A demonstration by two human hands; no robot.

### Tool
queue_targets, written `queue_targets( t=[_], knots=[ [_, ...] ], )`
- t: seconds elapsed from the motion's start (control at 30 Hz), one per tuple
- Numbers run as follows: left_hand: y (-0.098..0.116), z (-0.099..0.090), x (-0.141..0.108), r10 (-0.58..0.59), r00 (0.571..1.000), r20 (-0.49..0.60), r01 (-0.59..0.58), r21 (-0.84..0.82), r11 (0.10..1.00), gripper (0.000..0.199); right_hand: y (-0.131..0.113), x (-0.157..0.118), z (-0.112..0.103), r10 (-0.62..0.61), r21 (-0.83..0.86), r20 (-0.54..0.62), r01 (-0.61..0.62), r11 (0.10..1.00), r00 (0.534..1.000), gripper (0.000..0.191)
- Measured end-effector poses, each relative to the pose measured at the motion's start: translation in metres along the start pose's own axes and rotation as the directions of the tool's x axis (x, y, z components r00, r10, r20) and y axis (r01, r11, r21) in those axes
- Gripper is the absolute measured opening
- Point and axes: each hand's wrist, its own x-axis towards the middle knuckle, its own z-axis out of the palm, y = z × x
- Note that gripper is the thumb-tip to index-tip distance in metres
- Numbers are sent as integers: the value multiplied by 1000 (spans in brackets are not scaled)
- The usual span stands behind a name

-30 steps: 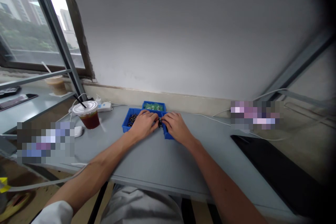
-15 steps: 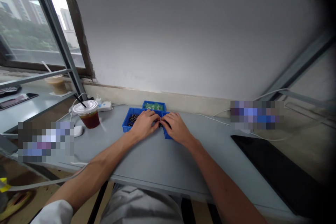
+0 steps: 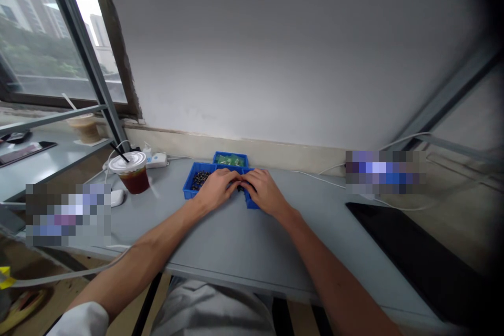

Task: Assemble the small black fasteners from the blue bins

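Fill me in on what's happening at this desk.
A person is working with both bare hands over blue plastic bins on a grey desk. The left hand and right hand meet above a small dark item, which is hard to make out. The left bin holds small dark parts, and a back bin holds something green.

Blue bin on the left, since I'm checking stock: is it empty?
Not empty: small dark parts lie inside the blue plastic bin, next to the left hand.

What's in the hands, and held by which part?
A small dark object, apparently pinched between the left hand and right hand; too small and hidden to tell which part is gripped.
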Motion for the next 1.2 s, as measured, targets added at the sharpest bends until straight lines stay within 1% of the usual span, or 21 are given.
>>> queue_targets(
  t=[0.23,0.43,0.67,0.83,1.0,1.2],
  knots=[
    [-2,-2,1,4,1000,-21,-3,51,999,15,0,0,-1,-4,-12,-11,4,1000,1000,21],
    [-3,-2,2,-7,1000,-11,8,101,995,23,1,1,-1,32,-30,-72,-34,999,997,17],
    [-2,-1,2,-21,1000,6,20,123,992,24,2,2,-2,36,-36,-136,-42,998,990,16],
    [-1,-1,2,-43,999,15,40,155,987,25,3,2,-1,38,-38,-127,-43,998,991,15],
    [1,-3,2,-56,998,2,55,162,985,23,3,1,-1,41,-33,-108,-45,998,993,15],
    [2,-3,2,-37,999,0,36,150,988,22,1,1,-2,29,-41,-75,-32,999,997,21]
  ],
)
